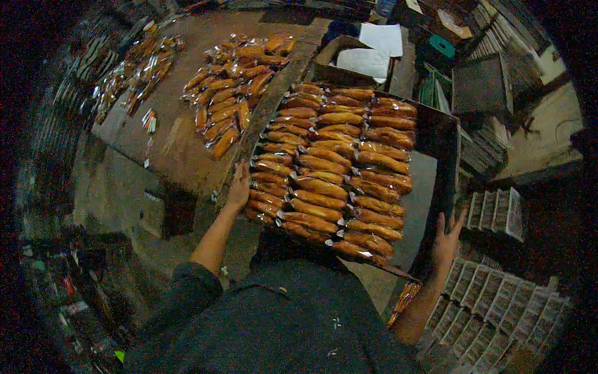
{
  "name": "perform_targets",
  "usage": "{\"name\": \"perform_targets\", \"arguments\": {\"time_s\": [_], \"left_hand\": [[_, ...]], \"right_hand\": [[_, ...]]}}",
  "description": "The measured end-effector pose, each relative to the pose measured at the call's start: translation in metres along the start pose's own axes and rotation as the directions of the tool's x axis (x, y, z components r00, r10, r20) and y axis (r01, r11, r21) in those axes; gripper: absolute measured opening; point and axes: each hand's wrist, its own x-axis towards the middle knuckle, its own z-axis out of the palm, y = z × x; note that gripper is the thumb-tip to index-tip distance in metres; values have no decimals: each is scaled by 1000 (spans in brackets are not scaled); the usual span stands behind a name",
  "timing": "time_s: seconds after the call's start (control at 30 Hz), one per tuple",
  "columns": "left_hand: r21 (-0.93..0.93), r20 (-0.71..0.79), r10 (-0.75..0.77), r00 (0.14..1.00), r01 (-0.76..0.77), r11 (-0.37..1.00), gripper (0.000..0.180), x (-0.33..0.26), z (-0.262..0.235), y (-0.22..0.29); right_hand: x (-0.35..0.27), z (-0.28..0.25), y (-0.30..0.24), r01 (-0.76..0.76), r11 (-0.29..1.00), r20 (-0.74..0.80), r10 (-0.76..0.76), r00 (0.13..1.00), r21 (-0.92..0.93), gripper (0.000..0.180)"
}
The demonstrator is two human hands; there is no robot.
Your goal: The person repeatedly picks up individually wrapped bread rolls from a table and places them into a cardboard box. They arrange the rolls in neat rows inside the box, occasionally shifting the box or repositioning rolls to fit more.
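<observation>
A dark, shallow tray (pixel 425 193) lies in front of me, turned at a slant. Three columns of long golden-brown items in clear wrappers, which look like bread rolls (pixel 321 186), fill most of it. A strip of grey bottom shows along its right side. My left hand (pixel 238 186) is at the tray's left side, its fingers against the edge beside the rolls. On the right, my right hand (pixel 445 242) grips the side wall near the close corner, thumb and fingers apart around it. The undersides of both grips are hidden.
On the brown table (pixel 180 159) at left lie a pile of wrapped rolls (pixel 227 100) and another heap of wrapped items (pixel 146 65). A cardboard box with papers (pixel 364 62) stands behind the tray. Stacked racks or crates (pixel 498 302) are low at right.
</observation>
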Motion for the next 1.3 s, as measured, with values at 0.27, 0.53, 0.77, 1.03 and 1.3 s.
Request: {"name": "perform_targets", "arguments": {"time_s": [0.27, 0.53, 0.77, 1.03, 1.3], "left_hand": [[-527, -51, -35, 998, 3, 850, 63, -2, 0, 3], [-353, 107, -333, 937, 349, 868, 60, 10, -39, 51], [-324, 49, -292, 955, 291, 900, 54, 12, -49, 66], [-279, 57, -298, 953, 301, 912, 52, 10, -32, 39], [-85, 107, -237, 966, 246, 965, 54, 8, -18, 21]], "right_hand": [[17, -19, 65, 118, 983, 65, -128, 990, 138, 65], [48, -25, 138, 270, 928, 49, -292, 955, 258, 66], [42, -24, 114, 140, 975, 63, -153, 986, 174, 76], [24, -11, 77, -9, 972, -61, 24, 998, 236, 58], [0, 0, 25, -199, 825, 9, 230, 973, 528, 79]]}}
